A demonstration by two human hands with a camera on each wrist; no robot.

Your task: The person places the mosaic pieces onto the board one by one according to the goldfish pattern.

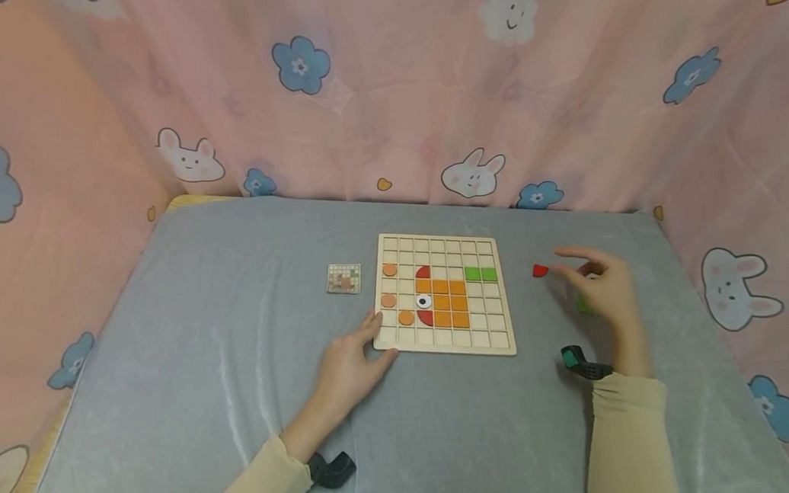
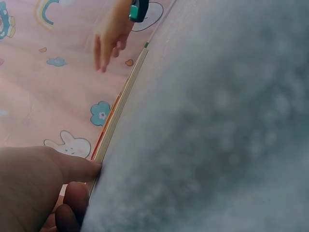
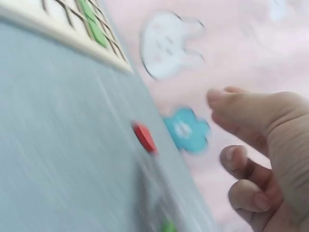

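Observation:
A square wooden grid board lies on the grey cloth. Orange squares, orange discs, red quarter-round pieces, green squares and a white eye disc sit in its cells. My left hand holds the board's near left corner, thumb against the near edge and fingers along the left side. To the right of the board my right hand hovers with thumb and forefinger apart and nothing between them. Beside its fingertips lies a loose red piece.
Partly hidden behind the right hand is a green piece. A small pattern card lies left of the board. Pink printed curtains stand behind and at both sides of the cloth-covered table.

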